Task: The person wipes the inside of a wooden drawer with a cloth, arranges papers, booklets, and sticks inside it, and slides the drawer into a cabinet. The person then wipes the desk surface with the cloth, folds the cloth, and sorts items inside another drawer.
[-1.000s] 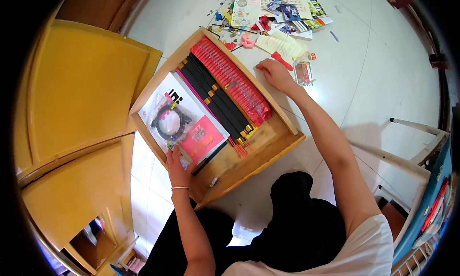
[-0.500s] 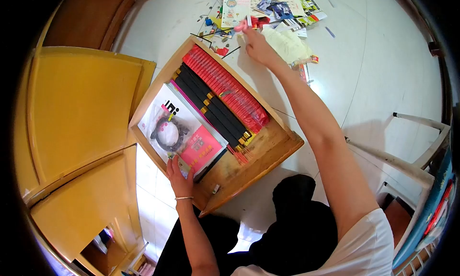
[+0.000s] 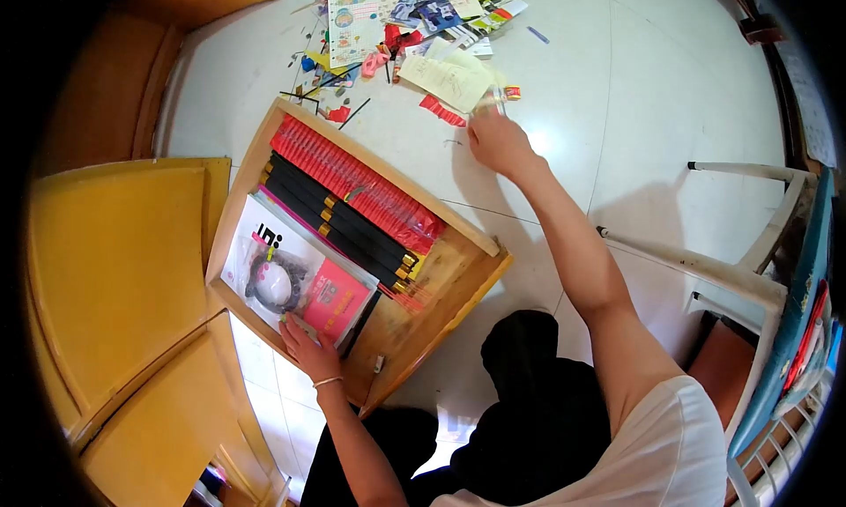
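My left hand (image 3: 310, 348) lies over the near-left side of a wooden drawer (image 3: 480, 287), fingers stretched out beside a white and pink booklet (image 3: 339, 300). On the booklet is a clear bag holding a dark ring and a white round piece (image 3: 271, 283). Beside it are black sticks with gold bands (image 3: 339, 216) and a row of red plastic-wrapped packets (image 3: 357, 185). My right hand (image 3: 500, 143) is closed low over the floor, at the near edge of a paper pile. A red strip (image 3: 442, 111) lies by its fingertips; whatever they pinch is hidden.
Papers (image 3: 449, 80), blue packets (image 3: 438, 14), a pink piece (image 3: 374, 64) and small scraps cover the floor beyond the drawer. Yellow cabinet doors (image 3: 123, 278) stand at the left. A white metal-framed chair (image 3: 696, 260) is at the right.
My right hand has left the pink piece, which now lies on the pile, and moved toward the pile's near-right edge. My left hand stays at the drawer side. The view has shifted.
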Available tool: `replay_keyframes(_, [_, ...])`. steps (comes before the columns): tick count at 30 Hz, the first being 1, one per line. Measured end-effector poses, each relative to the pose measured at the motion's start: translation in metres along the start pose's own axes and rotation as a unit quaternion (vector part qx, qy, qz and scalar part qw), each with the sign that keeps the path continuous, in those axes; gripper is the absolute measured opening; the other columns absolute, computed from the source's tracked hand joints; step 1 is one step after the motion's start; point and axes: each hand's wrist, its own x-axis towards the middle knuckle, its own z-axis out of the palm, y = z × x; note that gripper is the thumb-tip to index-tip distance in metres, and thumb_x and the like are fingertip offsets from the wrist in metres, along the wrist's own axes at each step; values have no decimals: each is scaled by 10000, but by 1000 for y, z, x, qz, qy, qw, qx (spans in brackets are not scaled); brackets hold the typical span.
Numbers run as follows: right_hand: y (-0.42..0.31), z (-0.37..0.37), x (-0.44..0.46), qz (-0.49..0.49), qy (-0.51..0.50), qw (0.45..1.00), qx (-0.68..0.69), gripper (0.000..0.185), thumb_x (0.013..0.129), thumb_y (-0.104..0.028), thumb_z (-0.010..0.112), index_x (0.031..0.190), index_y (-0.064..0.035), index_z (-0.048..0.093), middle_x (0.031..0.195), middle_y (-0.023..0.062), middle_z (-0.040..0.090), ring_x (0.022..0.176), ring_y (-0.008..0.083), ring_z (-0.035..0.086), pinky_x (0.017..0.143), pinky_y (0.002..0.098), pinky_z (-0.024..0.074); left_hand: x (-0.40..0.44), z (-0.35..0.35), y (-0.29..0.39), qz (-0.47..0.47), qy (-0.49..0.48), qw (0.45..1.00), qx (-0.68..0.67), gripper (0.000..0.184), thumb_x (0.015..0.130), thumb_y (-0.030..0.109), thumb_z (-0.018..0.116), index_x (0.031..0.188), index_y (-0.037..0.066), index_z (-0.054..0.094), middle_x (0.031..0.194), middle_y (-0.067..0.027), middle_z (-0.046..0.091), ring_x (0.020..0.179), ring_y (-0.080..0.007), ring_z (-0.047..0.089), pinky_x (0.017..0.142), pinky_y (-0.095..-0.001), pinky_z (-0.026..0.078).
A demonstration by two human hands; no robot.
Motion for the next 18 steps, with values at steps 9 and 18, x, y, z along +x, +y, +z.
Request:
replay_keyframes(9, [-40,24,-50,-214,99,960,149,313,852,-187,502,1135,-54,516,1088,171,545,1038,322,524,846,429,438,18,-8,-63,-52,144,988,-16,702,794,214,627,1348,-39,277,1351,-253,328,1269,-388,297,1055,-456,227])
replay_keyframes(18, [-47,17,-84,-216,-103,952,189,552,865,-388,517,1250,-9,404,1115,229,521,1036,344,516,897,389,412,17,29,-159,-325,-225,801,-449,655,882,528,455,1293,31,344,1113,-118,522,942,-211,539,781,-366,463])
